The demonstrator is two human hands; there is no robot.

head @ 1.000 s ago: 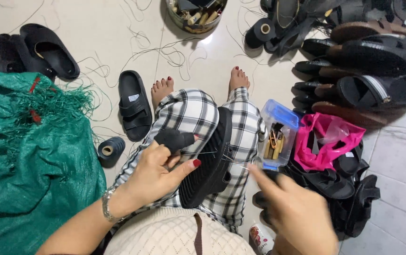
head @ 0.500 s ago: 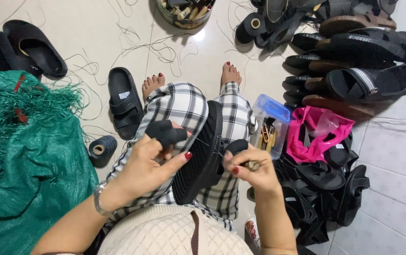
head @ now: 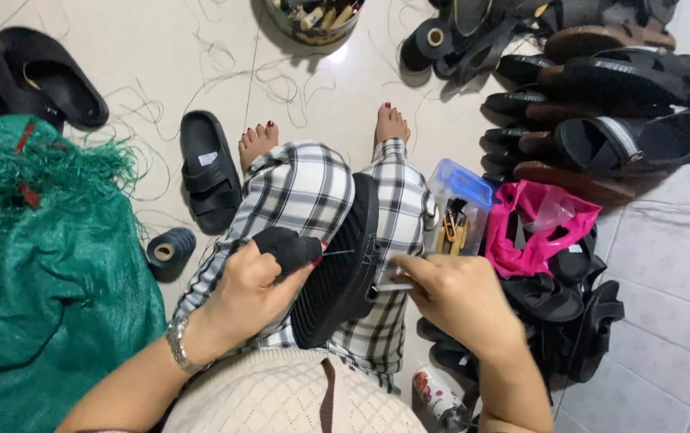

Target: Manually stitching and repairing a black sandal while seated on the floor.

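Since a second ago the right hand (head: 461,301) has come from the clear plastic box (head: 457,204) to grip the black sandal (head: 341,265) on the lap; the left hand (head: 253,293) clenches its strap above the thread-strewn tiled floor (head: 160,80).

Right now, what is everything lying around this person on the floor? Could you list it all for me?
Sandal on the lap: one, black, sole up, between both hands.
Slide sandal: one, black, on the floor by the left foot.
Slide sandals: a pair, black, top left.
Sandal pile: many, black and brown, right side.
Thread spool: one, dark, beside the green sack.
Green sack: one, left.
Clear box: one, blue lid, by the right knee.
Pink bag: one, on the sandals at right.
Round tub: one, holding odds and ends, top.
Loose threads: many, pale, on the tiles.
Left hand: grips a black handle.
Right hand: pinches a thin metal tool.
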